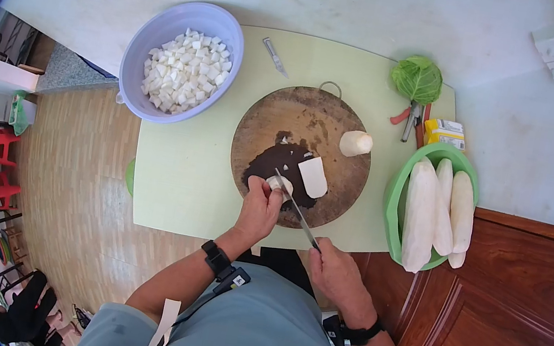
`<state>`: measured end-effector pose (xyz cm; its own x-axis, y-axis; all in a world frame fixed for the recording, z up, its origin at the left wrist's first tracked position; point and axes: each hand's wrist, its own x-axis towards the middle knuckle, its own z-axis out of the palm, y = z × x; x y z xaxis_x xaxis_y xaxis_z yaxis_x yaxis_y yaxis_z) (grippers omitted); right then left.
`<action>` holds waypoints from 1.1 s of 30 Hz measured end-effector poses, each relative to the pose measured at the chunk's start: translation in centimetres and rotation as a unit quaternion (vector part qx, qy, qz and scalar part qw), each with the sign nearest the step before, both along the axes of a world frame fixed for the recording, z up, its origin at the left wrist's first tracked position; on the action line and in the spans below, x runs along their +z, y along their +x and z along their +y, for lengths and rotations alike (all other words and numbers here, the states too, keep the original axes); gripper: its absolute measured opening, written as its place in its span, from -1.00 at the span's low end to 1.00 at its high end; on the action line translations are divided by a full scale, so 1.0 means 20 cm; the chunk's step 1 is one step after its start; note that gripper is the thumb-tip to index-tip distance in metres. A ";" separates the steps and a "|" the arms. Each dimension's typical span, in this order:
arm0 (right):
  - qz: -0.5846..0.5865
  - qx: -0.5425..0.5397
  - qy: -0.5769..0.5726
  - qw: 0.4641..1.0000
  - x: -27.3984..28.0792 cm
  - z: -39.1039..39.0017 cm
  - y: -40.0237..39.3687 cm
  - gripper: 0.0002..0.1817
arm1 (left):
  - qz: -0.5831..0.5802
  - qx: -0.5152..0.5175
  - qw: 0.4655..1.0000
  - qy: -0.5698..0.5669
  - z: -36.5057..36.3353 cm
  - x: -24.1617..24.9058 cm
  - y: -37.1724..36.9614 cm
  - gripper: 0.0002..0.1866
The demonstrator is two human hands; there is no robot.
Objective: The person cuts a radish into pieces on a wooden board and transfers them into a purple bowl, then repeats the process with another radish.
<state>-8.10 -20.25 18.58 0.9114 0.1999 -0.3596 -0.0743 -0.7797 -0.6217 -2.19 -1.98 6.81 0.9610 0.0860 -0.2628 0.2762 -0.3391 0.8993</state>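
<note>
On the round wooden cutting board [264,116], my left hand [260,207] pinches a small piece of white radish [280,184] near the lower edge. My right hand [335,274] is closed round the handle of a knife [301,215], whose blade tip lies at that piece, by my left fingertips. Just right of the blade rests a flat-sided white radish slab [314,177], and a short radish chunk [355,143] sits at the board's right side. A dark wet patch covers the board around the held piece.
A purple basin [229,77] of white cubes stands at the back left of the pale green table [181,179]. A peeler [275,57] lies beside it. To the right are a cabbage [417,79], tools with red handles, a yellow packet [445,132] and a green basin [393,214] of long radishes.
</note>
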 end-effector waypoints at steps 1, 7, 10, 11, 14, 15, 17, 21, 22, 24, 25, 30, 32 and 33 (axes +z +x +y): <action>0.001 0.009 -0.008 1.000 0.00 0.00 0.00 -0.84 | 0.000 0.000 1.000 0.000 0.00 0.00 0.00 -0.72; -0.034 0.025 -0.039 0.998 0.01 0.03 -0.03 -0.85 | -0.002 0.005 1.000 0.010 0.00 -0.01 0.00 -0.71; -0.017 0.024 -0.048 0.998 0.04 0.02 -0.03 -0.85 | 0.049 -0.010 0.999 0.015 0.01 0.02 0.01 -0.77; -0.016 0.019 -0.047 0.999 0.03 0.01 -0.03 -0.85 | 0.050 -0.009 0.999 0.017 0.00 0.01 0.01 -0.77; -0.026 0.022 -0.043 0.999 0.02 0.00 -0.04 -0.84 | 0.038 -0.015 0.999 0.022 0.00 -0.02 0.00 -0.77; -0.018 0.022 -0.042 0.999 0.02 0.00 -0.03 -0.84 | 0.038 -0.015 0.999 0.023 0.00 -0.05 0.00 -0.77; -0.009 0.025 -0.040 0.999 0.02 0.00 -0.02 -0.84 | 0.013 0.011 1.000 -0.010 0.00 -0.11 -0.02 -0.69; 0.035 0.032 -0.039 0.998 0.07 0.00 0.01 -0.84 | 0.035 0.016 0.999 -0.029 -0.01 -0.11 -0.03 -0.69; 0.064 0.032 -0.042 0.997 0.08 0.00 0.03 -0.83 | 0.013 0.011 1.000 -0.022 -0.01 -0.10 -0.03 -0.69; 0.080 0.040 -0.053 0.995 0.11 0.01 0.05 -0.83 | -0.009 0.013 1.000 -0.014 -0.02 -0.08 -0.03 -0.68; 0.097 0.040 -0.065 0.992 0.12 0.02 0.07 -0.82 | 0.001 0.012 1.000 -0.012 -0.02 -0.07 -0.02 -0.68; 0.120 0.048 -0.095 0.987 0.15 0.05 0.10 -0.80 | 0.020 0.021 0.999 -0.026 -0.03 -0.05 -0.02 -0.68; 0.121 0.051 -0.102 0.986 0.15 0.06 0.10 -0.79 | 0.033 0.012 0.999 -0.038 -0.03 -0.03 -0.01 -0.69; 0.127 0.046 -0.107 0.985 0.16 0.06 0.10 -0.79 | 0.035 0.018 0.998 -0.040 -0.03 -0.02 -0.01 -0.69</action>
<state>-6.01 -19.05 21.69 0.7677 0.1723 -0.6172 -0.1292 -0.9018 -0.4124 -2.31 -2.57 6.49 0.9364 0.0974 -0.3372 0.3509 -0.2562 0.9007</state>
